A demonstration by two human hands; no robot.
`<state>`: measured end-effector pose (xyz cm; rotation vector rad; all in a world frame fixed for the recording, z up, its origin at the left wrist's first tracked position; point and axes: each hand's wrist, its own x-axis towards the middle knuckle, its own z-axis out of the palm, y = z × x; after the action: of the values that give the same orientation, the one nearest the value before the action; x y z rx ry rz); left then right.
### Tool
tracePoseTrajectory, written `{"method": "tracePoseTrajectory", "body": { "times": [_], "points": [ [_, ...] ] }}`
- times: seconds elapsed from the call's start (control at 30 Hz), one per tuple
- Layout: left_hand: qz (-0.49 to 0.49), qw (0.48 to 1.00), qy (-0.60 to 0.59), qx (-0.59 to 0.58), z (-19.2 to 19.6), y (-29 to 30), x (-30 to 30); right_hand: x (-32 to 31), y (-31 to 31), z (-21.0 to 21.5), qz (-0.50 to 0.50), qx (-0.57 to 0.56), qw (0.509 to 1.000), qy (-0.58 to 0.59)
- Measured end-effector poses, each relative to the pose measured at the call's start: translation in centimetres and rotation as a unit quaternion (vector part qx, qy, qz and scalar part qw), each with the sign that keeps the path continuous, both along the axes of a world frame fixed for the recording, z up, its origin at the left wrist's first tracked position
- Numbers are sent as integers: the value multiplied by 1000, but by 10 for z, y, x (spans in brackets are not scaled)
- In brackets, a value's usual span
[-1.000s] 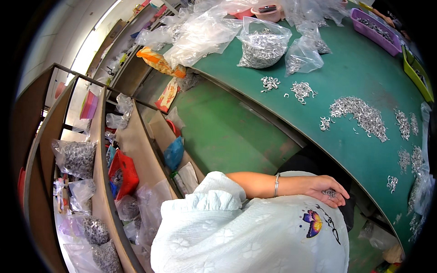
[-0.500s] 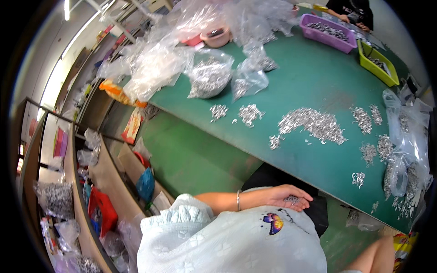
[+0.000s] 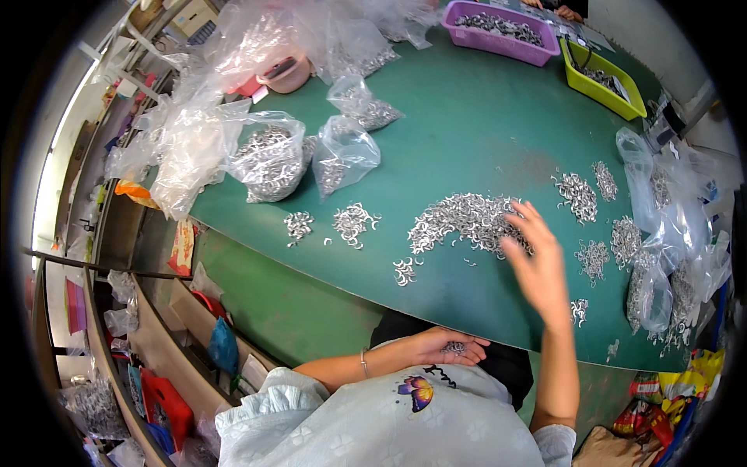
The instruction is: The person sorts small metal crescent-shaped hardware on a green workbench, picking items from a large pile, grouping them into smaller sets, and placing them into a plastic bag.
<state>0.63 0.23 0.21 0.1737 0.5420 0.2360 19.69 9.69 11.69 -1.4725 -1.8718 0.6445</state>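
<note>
My left hand (image 3: 445,347) lies palm up in front of my body at the table's near edge. Cupped in its palm is a small heap of little grey metal pieces (image 3: 454,347). My right hand (image 3: 540,268) reaches over the table, fingers apart, at the right end of the largest pile of small silvery curved metal pieces (image 3: 459,220). Nothing shows between its fingers, though the fingertips' contact with the pile is hard to make out. Smaller piles sit around it, among them one on the left (image 3: 355,224) and one on the right (image 3: 576,196).
Clear bags of metal pieces (image 3: 272,165) stand at the table's left, with more bags (image 3: 661,280) along the right edge. At the back are a purple basket (image 3: 510,48), a green basket (image 3: 603,95) and a person's hands (image 3: 568,13). Shelves (image 3: 159,331) line the left.
My right hand has come into view and reached the big pile. The whole view has shifted, so the table's things appear farther left. My left hand still holds its metal pieces.
</note>
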Motion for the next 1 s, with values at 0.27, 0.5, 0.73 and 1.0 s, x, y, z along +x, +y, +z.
{"method": "tracePoseTrajectory", "body": {
  "times": [0.27, 0.5, 0.73, 1.0],
  "points": [
    [39, 999, -6, -25, -15, -1, -12, -26, -22, -36, 128, 12, 970, -208],
    [38, 999, -28, -22, -22, 0, -11, 15, -59, -25, 170, -50, 957, -228],
    [39, 999, -7, -27, -15, 2, -6, 6, -83, -28, 101, -65, 976, -181],
    [39, 999, -4, -19, -15, -2, -6, 12, -85, -30, 104, -78, 956, -263]
  ]
}}
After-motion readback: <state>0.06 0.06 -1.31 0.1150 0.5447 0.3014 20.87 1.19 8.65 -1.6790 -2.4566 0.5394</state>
